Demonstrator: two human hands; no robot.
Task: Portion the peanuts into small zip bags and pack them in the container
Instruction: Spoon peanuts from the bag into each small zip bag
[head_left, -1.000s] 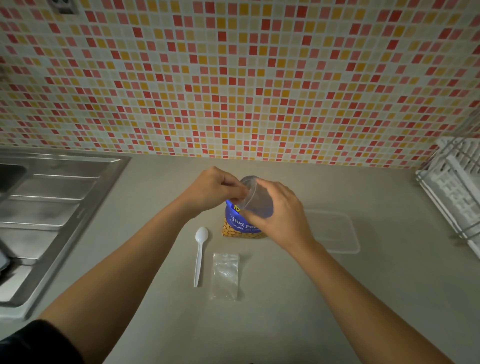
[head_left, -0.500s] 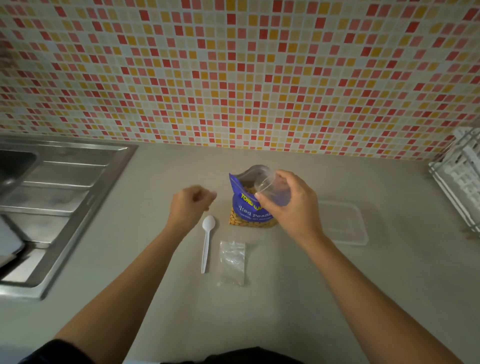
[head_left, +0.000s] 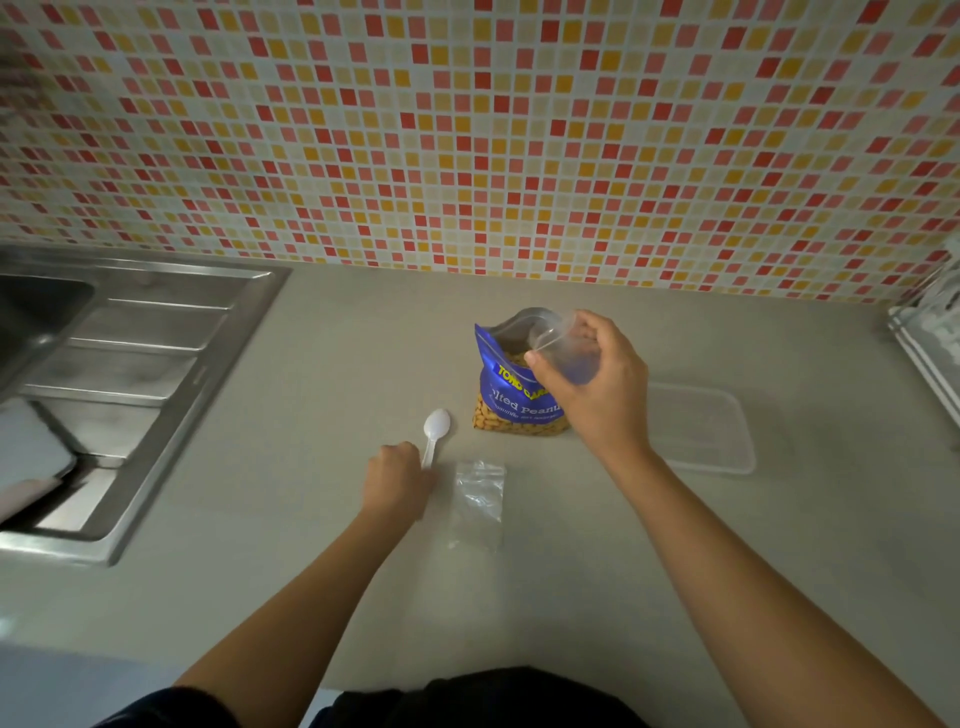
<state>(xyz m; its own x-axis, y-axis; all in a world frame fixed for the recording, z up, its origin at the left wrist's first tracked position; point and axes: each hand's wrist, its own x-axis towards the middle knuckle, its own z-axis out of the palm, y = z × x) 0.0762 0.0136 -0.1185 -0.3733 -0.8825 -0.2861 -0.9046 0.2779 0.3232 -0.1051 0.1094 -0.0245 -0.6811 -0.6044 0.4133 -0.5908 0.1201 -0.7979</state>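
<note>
Nothing appears packed yet. A zip bag (head_left: 563, 347) is pinched by the right hand (head_left: 605, 387) at the peanut bag (head_left: 511, 402). Just left of it, the spoon (head_left: 436, 427) is gripped by the left hand (head_left: 395, 480).

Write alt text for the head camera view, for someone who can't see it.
A person's right hand holds a small clear bag open at the mouth of an upright blue peanut bag, while the left hand curls over the handle of a white spoon on the counter. Another zip bag and a clear container lie nearby.
</note>
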